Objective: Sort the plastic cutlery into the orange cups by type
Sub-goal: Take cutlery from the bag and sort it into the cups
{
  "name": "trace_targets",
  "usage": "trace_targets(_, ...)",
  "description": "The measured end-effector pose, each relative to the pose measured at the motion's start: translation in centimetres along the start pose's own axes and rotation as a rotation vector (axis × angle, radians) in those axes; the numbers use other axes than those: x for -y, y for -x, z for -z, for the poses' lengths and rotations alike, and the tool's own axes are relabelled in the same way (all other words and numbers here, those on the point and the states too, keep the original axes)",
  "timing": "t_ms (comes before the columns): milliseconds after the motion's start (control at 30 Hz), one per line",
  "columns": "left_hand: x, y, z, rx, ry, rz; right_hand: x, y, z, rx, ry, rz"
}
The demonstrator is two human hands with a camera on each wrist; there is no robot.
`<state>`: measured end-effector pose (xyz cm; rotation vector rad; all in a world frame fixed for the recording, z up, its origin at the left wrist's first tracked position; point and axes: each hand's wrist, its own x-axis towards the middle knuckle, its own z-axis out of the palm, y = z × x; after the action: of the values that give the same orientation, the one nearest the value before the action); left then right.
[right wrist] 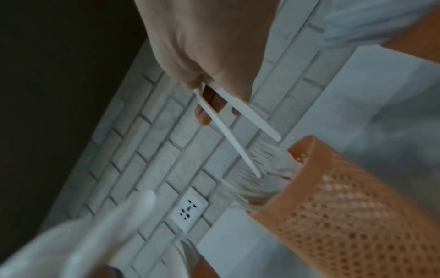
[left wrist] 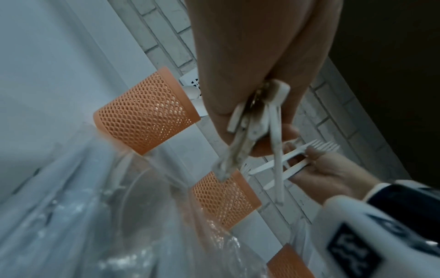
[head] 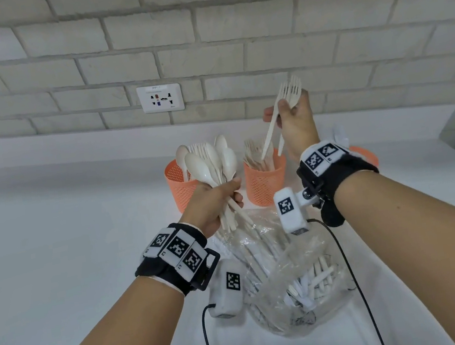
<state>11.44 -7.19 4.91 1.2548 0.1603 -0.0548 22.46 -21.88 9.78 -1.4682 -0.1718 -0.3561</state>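
— What lies closest to you?

— A clear plastic bag (head: 292,278) of cutlery on the white counter (head: 56,257), just below my wrists.

— And the cups?

— Three orange mesh cups stand beyond it: the left cup (head: 181,188) holds a spoon, the middle cup (head: 263,181) holds forks, and the right cup (head: 366,153) is mostly hidden behind my wrist.

— Your left hand?

— My left hand (head: 216,203) is curled round a bundle of spoons and forks (head: 213,162), handles hanging below my fist.

— Your right?

— My right hand (head: 295,120) pinches two forks (head: 286,101), tines above my fingers, handles angling down over the middle cup.
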Motion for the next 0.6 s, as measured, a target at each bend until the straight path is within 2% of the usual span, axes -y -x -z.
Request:
trace_targets(100, -0.1, -0.1, 0.2, 0.03, -0.017, 0.008, -1.9, -0.2, -0.8, 0.036, 0.071, -0.084)
trace_targets(167, -0.2, -0.2, 0.4, 0.05, -0.046, -0.001, -3.0, -0.2, -1.0, 0.081, 0.211, -0.137)
trace_targets(333, -0.3, -0.3, 0.6, 0.064, -0.101, -0.015, -4.7, -0.3, -0.9, 0.297, 0.622, -0.061)
trace_targets(433, -0.3, -0.3, 0.2, 0.058, -0.101, -0.01, -5.3, 0.0, -0.8, 0.337, 0.809, -0.024)
trace_targets(500, -0.3, -0.3, 0.1, 0.056, -0.101, -0.001, -5.5, 0.0, -0.6, 0.331, 0.849, -0.029)
trace_targets(600, -0.3, -0.4, 0.1, 0.035, -0.118, 0.002, -4.9, 0.5, -0.5, 0.356, 0.725, -0.084)
